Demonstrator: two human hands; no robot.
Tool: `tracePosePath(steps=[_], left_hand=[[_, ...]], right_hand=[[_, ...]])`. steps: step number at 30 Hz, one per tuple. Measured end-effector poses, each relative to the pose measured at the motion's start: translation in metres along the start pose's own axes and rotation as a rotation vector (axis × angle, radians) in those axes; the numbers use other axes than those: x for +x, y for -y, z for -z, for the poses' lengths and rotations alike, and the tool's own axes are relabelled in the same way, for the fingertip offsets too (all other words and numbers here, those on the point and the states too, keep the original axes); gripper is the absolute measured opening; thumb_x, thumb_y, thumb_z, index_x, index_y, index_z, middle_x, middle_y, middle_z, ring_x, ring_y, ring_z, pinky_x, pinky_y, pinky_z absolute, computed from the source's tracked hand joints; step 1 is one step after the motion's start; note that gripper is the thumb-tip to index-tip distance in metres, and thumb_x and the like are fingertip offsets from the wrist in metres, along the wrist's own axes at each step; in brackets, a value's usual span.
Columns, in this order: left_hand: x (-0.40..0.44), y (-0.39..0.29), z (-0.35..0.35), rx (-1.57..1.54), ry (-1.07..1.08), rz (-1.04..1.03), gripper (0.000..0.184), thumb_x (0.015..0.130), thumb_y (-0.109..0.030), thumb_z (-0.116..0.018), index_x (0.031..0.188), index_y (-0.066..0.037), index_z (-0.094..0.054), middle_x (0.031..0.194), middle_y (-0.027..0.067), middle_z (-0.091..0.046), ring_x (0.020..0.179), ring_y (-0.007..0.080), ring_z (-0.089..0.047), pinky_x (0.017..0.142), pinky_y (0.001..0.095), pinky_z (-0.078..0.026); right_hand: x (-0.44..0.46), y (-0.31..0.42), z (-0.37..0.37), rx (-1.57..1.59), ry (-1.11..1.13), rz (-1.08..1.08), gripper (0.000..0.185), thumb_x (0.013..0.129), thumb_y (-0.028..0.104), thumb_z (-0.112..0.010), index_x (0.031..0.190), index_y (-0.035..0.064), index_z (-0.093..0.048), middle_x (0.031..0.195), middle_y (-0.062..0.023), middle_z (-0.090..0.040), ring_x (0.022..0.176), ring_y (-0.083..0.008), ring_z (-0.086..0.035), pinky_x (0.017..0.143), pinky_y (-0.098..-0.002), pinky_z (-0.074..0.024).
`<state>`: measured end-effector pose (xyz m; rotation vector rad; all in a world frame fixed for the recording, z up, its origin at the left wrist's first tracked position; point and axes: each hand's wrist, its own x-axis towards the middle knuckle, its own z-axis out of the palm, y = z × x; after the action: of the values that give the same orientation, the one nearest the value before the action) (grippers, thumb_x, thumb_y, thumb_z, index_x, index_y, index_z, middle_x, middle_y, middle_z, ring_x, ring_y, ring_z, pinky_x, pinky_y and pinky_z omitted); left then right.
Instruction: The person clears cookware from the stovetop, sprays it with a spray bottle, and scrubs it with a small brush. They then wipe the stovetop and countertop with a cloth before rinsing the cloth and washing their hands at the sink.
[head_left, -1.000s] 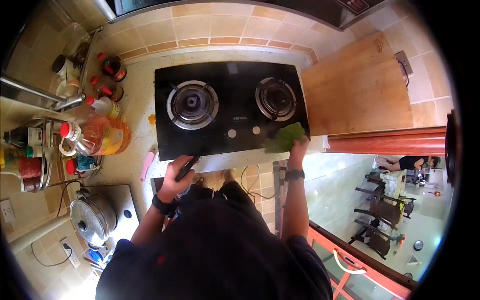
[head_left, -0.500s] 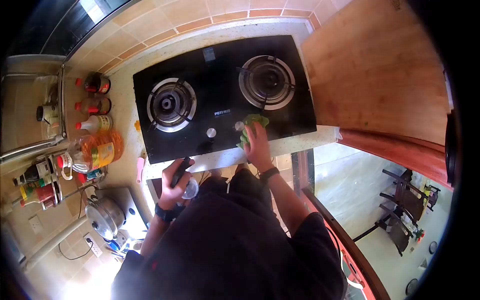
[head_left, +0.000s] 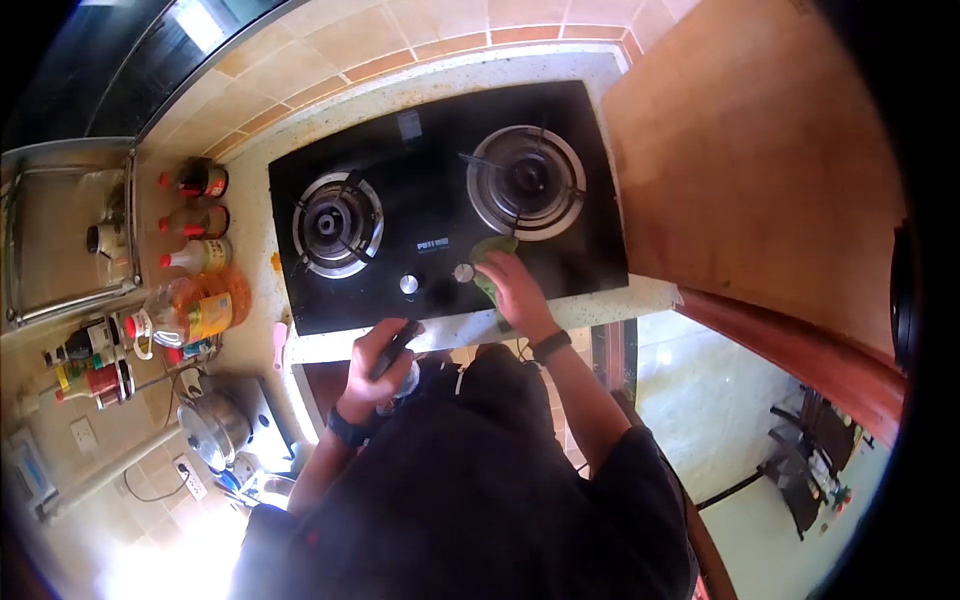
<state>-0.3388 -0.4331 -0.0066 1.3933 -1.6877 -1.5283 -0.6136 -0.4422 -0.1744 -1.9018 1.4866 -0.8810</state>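
Observation:
My left hand (head_left: 368, 368) is wrapped round a spray bottle (head_left: 396, 349) with a black trigger head and a clear body, held just off the front edge of the gas stove (head_left: 400, 265). Under the fingers of my right hand (head_left: 516, 295) lies a green cloth (head_left: 494, 246), pressed on the black glass beside the right knob (head_left: 463, 272). The left knob (head_left: 409, 284) sits between my two hands. Behind them are the left burner (head_left: 337, 224) and the right burner (head_left: 526, 183). My palm hides part of the cloth.
Sauce bottles (head_left: 198, 222) and a large oil jug (head_left: 205, 318) line the counter's left side. A pink-handled item (head_left: 280, 345) lies near the stove's left corner. Further left stands a lidded pot (head_left: 215, 430). A wooden panel (head_left: 750, 140) borders the stove on the right.
My left hand has moved right with the spray bottle, closer to the stove's front middle. My right hand stays by the right knob with the cloth. The camera view has shifted slightly.

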Motion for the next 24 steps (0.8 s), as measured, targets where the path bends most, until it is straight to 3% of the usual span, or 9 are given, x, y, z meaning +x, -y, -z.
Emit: tracePosePath(steps=[4, 5, 7, 10, 12, 16, 19, 24], left_hand=[[-0.014, -0.012, 0.0, -0.027, -0.007, 0.19, 0.038, 0.082, 0.001, -0.063, 0.12, 0.006, -0.065, 0.111, 0.012, -0.074, 0.09, 0.0116, -0.066, 0.082, 0.0261, -0.052], [-0.015, -0.001, -0.004, -0.026, -0.059, 0.049, 0.037, 0.081, -0.001, -0.061, 0.117, 0.002, -0.067, 0.091, 0.0072, -0.066, 0.075, 0.0119, -0.059, 0.068, 0.0273, -0.046], [-0.018, 0.0, -0.007, -0.034, -0.108, 0.012, 0.037, 0.08, -0.001, -0.062, 0.116, 0.003, -0.067, 0.095, 0.0089, -0.068, 0.078, 0.0134, -0.061, 0.072, 0.0278, -0.048], [-0.024, -0.002, -0.007, -0.103, -0.148, 0.068, 0.037, 0.078, 0.0, -0.061, 0.114, 0.004, -0.068, 0.098, 0.01, -0.07, 0.083, 0.0152, -0.064, 0.077, 0.0278, -0.05], [-0.027, -0.003, -0.004, -0.13, -0.135, 0.173, 0.036, 0.078, 0.0, -0.061, 0.114, 0.004, -0.068, 0.098, 0.0103, -0.07, 0.085, 0.0153, -0.064, 0.078, 0.0276, -0.049], [-0.031, -0.005, -0.001, -0.137, -0.197, 0.102, 0.035, 0.079, 0.001, -0.061, 0.113, 0.005, -0.068, 0.097, 0.0117, -0.072, 0.085, 0.0155, -0.066, 0.077, 0.0283, -0.051], [-0.035, -0.01, 0.003, -0.074, -0.211, 0.086, 0.036, 0.08, -0.001, -0.061, 0.115, 0.006, -0.067, 0.102, 0.0132, -0.073, 0.09, 0.017, -0.068, 0.083, 0.0299, -0.053], [-0.036, -0.019, 0.007, -0.059, -0.224, 0.037, 0.038, 0.079, -0.003, -0.061, 0.115, 0.005, -0.067, 0.099, 0.013, -0.07, 0.087, 0.0181, -0.067, 0.081, 0.0292, -0.051]], right_hand=[[0.034, 0.004, 0.018, 0.17, 0.074, -0.025, 0.054, 0.082, -0.01, -0.06, 0.133, 0.0079, -0.062, 0.138, -0.0172, -0.059, 0.127, -0.0375, -0.057, 0.108, -0.0446, -0.0482], [0.042, 0.016, 0.024, 0.237, 0.069, -0.065, 0.054, 0.082, -0.011, -0.059, 0.133, 0.0073, -0.062, 0.137, -0.0174, -0.059, 0.126, -0.0375, -0.058, 0.107, -0.044, -0.0486], [0.063, 0.04, 0.03, 0.312, 0.079, -0.081, 0.055, 0.081, -0.013, -0.057, 0.133, 0.005, -0.06, 0.136, -0.0181, -0.06, 0.122, -0.0373, -0.06, 0.106, -0.042, -0.0495], [0.114, 0.05, 0.005, 0.203, -0.052, 0.102, 0.057, 0.08, -0.013, -0.057, 0.134, 0.0053, -0.059, 0.136, -0.0188, -0.059, 0.123, -0.038, -0.059, 0.106, -0.0429, -0.0486], [0.159, 0.051, -0.015, 0.075, -0.267, 0.142, 0.057, 0.079, -0.013, -0.058, 0.133, 0.0045, -0.06, 0.134, -0.0211, -0.057, 0.126, -0.0392, -0.056, 0.108, -0.0449, -0.0457], [0.274, 0.014, -0.06, -0.37, -0.515, -0.077, 0.044, 0.088, 0.005, -0.059, 0.132, 0.004, -0.061, 0.134, -0.0221, -0.056, 0.131, -0.043, -0.05, 0.113, -0.0508, -0.0388], [0.328, -0.025, -0.088, -0.587, -0.434, -0.461, 0.04, 0.1, 0.017, -0.049, 0.137, 0.0054, -0.059, 0.145, -0.0218, -0.052, 0.138, -0.0405, -0.045, 0.115, -0.055, -0.0351], [0.303, -0.02, -0.112, -0.68, -0.398, -0.355, 0.044, 0.1, 0.016, -0.049, 0.141, 0.0028, -0.056, 0.147, -0.0234, -0.05, 0.138, -0.0443, -0.044, 0.116, -0.0543, -0.0357]])
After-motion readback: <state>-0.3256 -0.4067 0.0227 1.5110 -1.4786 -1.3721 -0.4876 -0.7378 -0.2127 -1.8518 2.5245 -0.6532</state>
